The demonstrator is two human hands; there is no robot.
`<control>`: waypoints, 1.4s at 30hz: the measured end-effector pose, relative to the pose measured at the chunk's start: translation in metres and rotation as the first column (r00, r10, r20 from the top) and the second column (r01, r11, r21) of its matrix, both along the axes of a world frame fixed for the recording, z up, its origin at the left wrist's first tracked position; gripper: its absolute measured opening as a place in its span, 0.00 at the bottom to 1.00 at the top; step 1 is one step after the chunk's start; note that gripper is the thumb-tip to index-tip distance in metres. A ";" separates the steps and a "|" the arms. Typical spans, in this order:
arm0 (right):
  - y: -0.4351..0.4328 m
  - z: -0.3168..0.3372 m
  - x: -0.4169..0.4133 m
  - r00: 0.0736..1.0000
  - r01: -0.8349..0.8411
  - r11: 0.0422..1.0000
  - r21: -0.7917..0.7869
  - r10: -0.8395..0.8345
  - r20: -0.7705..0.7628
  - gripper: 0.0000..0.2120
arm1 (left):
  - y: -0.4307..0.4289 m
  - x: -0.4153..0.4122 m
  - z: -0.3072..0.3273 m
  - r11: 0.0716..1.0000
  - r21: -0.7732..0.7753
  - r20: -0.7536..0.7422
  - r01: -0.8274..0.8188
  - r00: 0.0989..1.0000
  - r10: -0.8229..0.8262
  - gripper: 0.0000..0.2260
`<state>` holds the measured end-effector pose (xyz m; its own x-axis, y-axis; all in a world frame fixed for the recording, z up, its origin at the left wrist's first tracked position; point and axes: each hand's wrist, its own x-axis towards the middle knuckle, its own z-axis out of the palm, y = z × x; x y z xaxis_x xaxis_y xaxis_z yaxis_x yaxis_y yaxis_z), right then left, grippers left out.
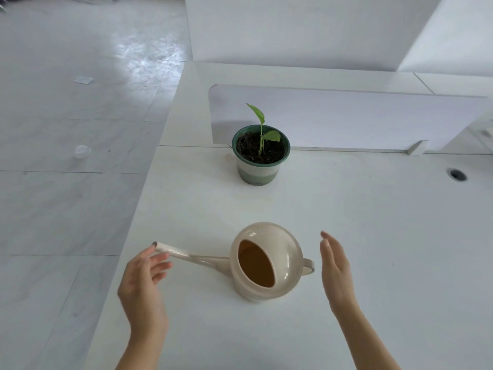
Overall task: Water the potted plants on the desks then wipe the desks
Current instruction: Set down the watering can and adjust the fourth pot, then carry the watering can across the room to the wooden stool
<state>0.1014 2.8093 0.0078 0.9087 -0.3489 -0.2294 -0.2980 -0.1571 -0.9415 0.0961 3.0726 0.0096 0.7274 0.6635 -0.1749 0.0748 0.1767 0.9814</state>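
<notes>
1. On the white desk [346,222], near its front edge, a cream watering can [266,263] stands upright between the two hands; its long spout points toward the left hand, its small loop handle toward the right hand.
2. The left hand [142,287] hovers at the tip of the spout; its fingers [160,265] are loosely spread and curled, just beside or lightly touching the spout, though real contact cannot be told; it grips nothing.
3. The right hand [337,271] stands on edge just to the right of the handle, apart from it; the fingers are straight and held together, palm facing the can, holding nothing.
4. Both forearms rise from the bottom of the view, angled inward toward the can.
5. Farther back on the desk, well apart from both hands, a green-rimmed pot [260,158] of dark soil holds a small seedling [262,129] with a few green leaves; it stands just before a low white divider panel [360,118].
6. To the left, past the desk edge, lies a pale tiled floor [66,182].
</notes>
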 end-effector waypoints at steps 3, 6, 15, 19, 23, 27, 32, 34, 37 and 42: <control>0.012 -0.013 -0.023 0.999 -0.027 0.999 -0.041 0.026 -0.044 0.17 | 0.003 -0.007 -0.020 0.998 -0.057 -0.086 -0.029 0.996 0.024 0.11; 0.021 -0.018 -0.029 0.998 -0.050 0.997 -0.054 0.048 -0.047 0.16 | 0.000 -0.002 -0.028 0.979 -0.182 -0.151 0.096 0.981 -0.124 0.17; 0.024 -0.023 -0.025 0.993 -0.072 0.985 -0.160 0.056 -0.102 0.15 | -0.006 0.003 -0.023 0.873 -0.331 0.039 0.359 0.929 -0.367 0.11; 0.026 -0.016 -0.030 0.971 -0.192 0.961 -0.199 0.156 -0.183 0.15 | 0.003 0.003 -0.024 0.859 -0.348 0.089 0.375 0.925 -0.368 0.16; 0.033 -0.018 -0.037 0.976 -0.155 0.974 -0.166 0.125 -0.179 0.11 | 0.008 0.005 -0.025 0.834 -0.346 0.118 0.429 0.902 -0.415 0.17; 0.039 -0.015 -0.044 0.974 -0.131 0.983 -0.130 0.103 -0.202 0.16 | 0.012 0.008 -0.024 0.803 -0.338 0.154 0.491 0.871 -0.467 0.16; 0.044 -0.013 -0.068 0.984 0.001 1.000 0.012 0.001 -0.180 0.18 | 0.007 0.012 -0.016 0.752 -0.358 0.190 0.553 0.832 -0.522 0.13; 0.042 -0.006 -0.082 0.985 0.063 0.996 0.057 -0.053 -0.164 0.22 | 0.002 0.007 -0.011 0.728 -0.364 0.200 0.581 0.812 -0.548 0.14; 0.034 0.005 -0.105 0.978 0.169 0.984 0.063 -0.160 -0.132 0.30 | -0.008 -0.002 -0.003 0.671 -0.351 0.205 0.653 0.753 -0.625 0.14; 0.024 0.016 -0.156 0.954 0.291 0.952 0.095 -0.281 -0.100 0.43 | -0.023 -0.016 0.004 0.564 -0.316 0.184 0.763 0.633 -0.752 0.15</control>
